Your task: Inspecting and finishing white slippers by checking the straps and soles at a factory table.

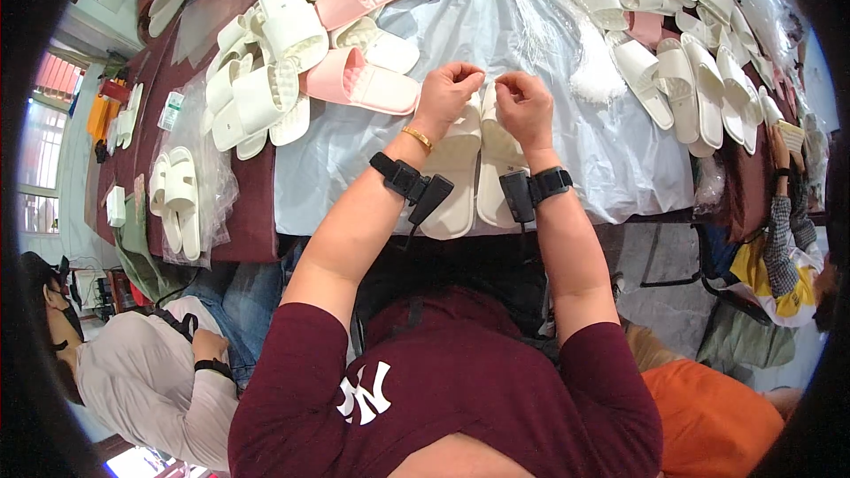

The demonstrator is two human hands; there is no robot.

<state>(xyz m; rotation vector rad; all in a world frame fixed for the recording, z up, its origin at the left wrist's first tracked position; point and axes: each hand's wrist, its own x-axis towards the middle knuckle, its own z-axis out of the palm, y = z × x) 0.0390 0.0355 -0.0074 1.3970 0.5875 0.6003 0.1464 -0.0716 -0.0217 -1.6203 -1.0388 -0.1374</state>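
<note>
A pair of cream slide sandals (465, 177) lies side by side on the white sheet (354, 168) in front of me. My left hand (447, 93) and my right hand (522, 104) are both closed over the far ends of the pair, fingers pinched together near the middle. Something small and thin seems held between the fingertips, but I cannot make it out. Each wrist carries a black strapped device, and the left wrist also has a gold bangle.
A heap of white and pink slides (301, 44) lies at the far left, another heap of white slides (682, 53) at the far right. A bagged pair (177, 199) sits on the dark red table (252, 212). A bundle of white plastic ties (584, 53) lies nearby. People sit left and right.
</note>
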